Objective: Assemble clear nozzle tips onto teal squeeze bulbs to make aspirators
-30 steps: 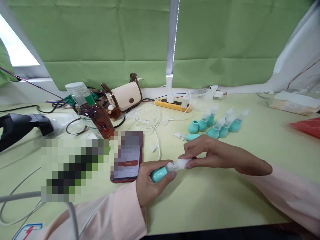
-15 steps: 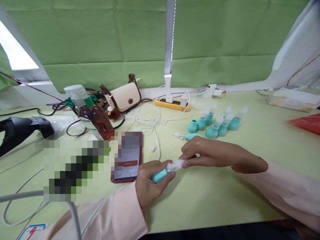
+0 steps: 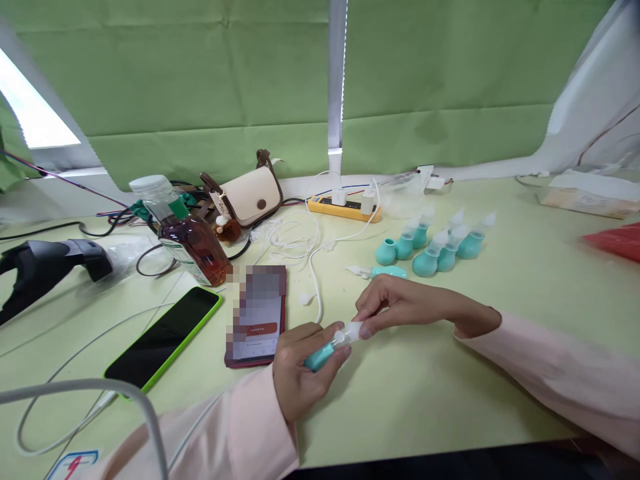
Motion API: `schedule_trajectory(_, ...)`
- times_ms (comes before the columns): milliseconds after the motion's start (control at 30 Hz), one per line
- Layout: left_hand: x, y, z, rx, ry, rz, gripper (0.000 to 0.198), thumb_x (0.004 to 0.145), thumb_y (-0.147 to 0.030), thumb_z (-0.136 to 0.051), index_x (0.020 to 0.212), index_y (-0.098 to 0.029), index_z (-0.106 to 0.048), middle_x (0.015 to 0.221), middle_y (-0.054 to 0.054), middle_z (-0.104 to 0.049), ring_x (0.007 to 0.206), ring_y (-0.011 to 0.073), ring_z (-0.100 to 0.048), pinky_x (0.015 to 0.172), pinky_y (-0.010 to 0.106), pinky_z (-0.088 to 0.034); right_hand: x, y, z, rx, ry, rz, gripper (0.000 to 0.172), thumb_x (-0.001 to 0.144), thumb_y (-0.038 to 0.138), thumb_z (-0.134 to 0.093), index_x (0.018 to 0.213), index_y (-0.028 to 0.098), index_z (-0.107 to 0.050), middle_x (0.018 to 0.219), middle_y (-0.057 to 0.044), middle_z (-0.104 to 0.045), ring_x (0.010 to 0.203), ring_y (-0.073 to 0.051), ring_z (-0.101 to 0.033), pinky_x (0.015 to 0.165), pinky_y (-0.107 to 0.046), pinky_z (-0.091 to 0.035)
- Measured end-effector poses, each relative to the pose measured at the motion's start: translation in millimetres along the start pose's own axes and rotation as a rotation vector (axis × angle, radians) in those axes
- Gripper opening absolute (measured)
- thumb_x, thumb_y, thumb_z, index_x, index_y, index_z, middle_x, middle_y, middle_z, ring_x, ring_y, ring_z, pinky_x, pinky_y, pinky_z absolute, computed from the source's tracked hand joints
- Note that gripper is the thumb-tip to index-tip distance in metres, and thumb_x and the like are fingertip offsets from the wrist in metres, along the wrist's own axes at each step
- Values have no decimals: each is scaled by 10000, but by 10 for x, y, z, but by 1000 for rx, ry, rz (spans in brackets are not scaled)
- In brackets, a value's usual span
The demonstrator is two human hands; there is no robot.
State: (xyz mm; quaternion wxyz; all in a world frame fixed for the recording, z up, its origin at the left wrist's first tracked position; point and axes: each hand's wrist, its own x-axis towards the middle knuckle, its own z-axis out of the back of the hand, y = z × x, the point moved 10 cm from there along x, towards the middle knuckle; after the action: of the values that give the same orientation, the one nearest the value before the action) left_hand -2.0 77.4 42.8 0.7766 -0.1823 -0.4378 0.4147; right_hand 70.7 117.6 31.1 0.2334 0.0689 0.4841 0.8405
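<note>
My left hand [image 3: 297, 373] is closed around the teal bulb of a small aspirator [image 3: 323, 353]. My right hand [image 3: 400, 303] pinches the clear white tip [image 3: 350, 331] at the other end of the same piece. Both hands rest low over the pale green table [image 3: 425, 400]. Just behind my right hand lies another teal piece with a white tip [image 3: 375, 271]. Farther back stands a group of several teal bulbs with clear tips [image 3: 435, 243].
A red-cased phone [image 3: 257, 317] lies left of my left hand, and a green-cased phone [image 3: 165, 337] lies beyond it. A brown liquid bottle [image 3: 187, 237], a cream handbag [image 3: 247, 193], white cables [image 3: 295, 240], a yellow power strip [image 3: 345, 208] and a black scanner [image 3: 45, 263] crowd the back left.
My hands have drawn closer together on the aspirator, the right fingers sliding along the tip toward the bulb. The view has shifted slightly.
</note>
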Motion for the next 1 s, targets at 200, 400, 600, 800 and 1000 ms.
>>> schedule_trajectory(200,0,14,19,-21,-19,11,221,712,-200,-568,902,-112,-638,539,16,-518,478,108,-446,449,226,-348,-3,-65,29,69,-59,-41,260,699,352,-572,754,113,-661,517,33,-403,463,-42,-284,402,-196,-201)
schedule_trajectory(400,51,182,62,-157,-40,238,172,694,-262,-585,822,-155,-627,674,14,-613,593,131,-536,549,220,-419,-38,206,153,-99,-244,46,256,772,335,-487,681,127,-605,597,-1,-515,540,-68,-415,478,-198,-300)
schedule_trajectory(600,26,290,-51,-233,65,402,237,727,-337,-521,632,-126,-571,501,-34,-446,460,74,-385,433,182,-319,-45,233,207,-46,-395,66,304,779,353,-471,594,123,-545,570,-2,-497,525,-71,-414,489,-203,-328)
schedule_trajectory(800,5,215,-6,-56,27,303,190,729,-309,-523,653,-137,-551,539,-29,-459,501,86,-397,475,191,-331,5,51,102,184,-256,-19,350,739,387,-515,542,101,-550,542,-13,-509,481,-65,-437,453,-199,-354)
schedule_trajectory(1000,-1,207,-26,22,48,284,186,737,-302,-521,637,-146,-542,543,-20,-485,508,95,-430,486,204,-336,32,-53,8,357,-145,-72,354,748,383,-505,560,89,-565,560,-15,-520,474,-62,-465,444,-195,-406)
